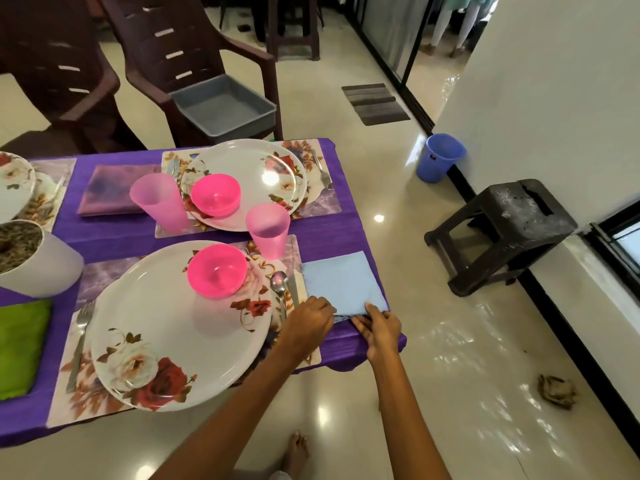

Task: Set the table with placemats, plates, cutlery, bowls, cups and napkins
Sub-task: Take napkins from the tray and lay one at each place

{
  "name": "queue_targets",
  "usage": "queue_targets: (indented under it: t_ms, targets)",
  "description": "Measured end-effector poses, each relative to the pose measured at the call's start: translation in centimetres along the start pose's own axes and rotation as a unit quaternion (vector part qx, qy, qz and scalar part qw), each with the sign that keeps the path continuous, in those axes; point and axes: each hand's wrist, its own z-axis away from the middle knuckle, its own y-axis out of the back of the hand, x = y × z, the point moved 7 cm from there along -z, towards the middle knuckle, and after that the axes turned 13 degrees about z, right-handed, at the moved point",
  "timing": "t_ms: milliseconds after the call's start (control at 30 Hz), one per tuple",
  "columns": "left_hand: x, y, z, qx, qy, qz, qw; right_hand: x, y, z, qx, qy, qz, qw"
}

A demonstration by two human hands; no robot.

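Pinching the near edge of one light-blue napkin (pixel 343 282), the left hand (pixel 310 318) and right hand (pixel 379 329) sit side by side at the desk's (pixel 332 244) 5 o'clock corner; the fingers (pixel 372 311) of each curl down onto the fold. At 9 o'clock from the napkin, just beside it, lie one spoon (pixel 280 289) and one knife (pixel 294 289) on a floral placemat (pixel 86 386). Farther left sits a floral plate (pixel 162 341) carrying one pink bowl (pixel 217 270), with one fork (pixel 80 337) beyond it. One pink cup (pixel 268 230) stands at 11 o'clock from the napkin. Toward 12 o'clock a second setting shows one plate (pixel 256 174), one bowl (pixel 215 194), one cup (pixel 159 202), one fork (pixel 320 169) and one purple napkin (pixel 110 190). A third plate (pixel 12 181) and one green napkin (pixel 20 348) show at 9 o'clock.
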Motion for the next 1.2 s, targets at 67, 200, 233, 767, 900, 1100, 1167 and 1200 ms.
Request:
queue_targets:
  t_ms: [67, 200, 233, 767, 900, 1100, 1167, 1200]
  targets:
    - [-0.2, -0.6, 0.5, -0.003, 0.006, 0.007, 1.000, -0.2, 0.1, 0.0, 0.003, 0.011, 0.008, 1.000]
    - [-0.3, -0.8, 1.0, 0.004, 0.004, -0.007, 1.000, -0.4, 0.7, -0.1, 0.014, 0.019, 0.036, 0.999]
    - [-0.3, -0.8, 1.2, 0.011, 0.005, -0.004, 1.000, -0.4, 0.9, 0.0, 0.019, 0.016, 0.047, 0.999]
    - [-7.0, 9.1, 1.5, 0.368, 0.239, 0.230, 0.869, -5.3, -6.3, 3.4, 0.005, 0.379, 0.407, 0.831]
    - [-9.9, 11.7, 0.9, 0.479, 0.335, 0.349, 0.732, -5.0, -16.1, 1.9, -0.175, 0.372, 0.446, 0.795]
    - [-13.2, 12.2, -1.0, 0.444, 0.379, 0.486, 0.650, -5.2, -21.9, -0.1, -0.252, 0.352, 0.405, 0.805]
    - [-13.9, 11.9, -1.4, 0.411, 0.398, 0.496, 0.654, -5.0, -22.3, -0.3, -0.255, 0.355, 0.402, 0.805]
    - [-14.1, 11.8, -1.4, 0.400, 0.405, 0.494, 0.657, -4.9, -22.2, -0.3, -0.256, 0.356, 0.401, 0.804]
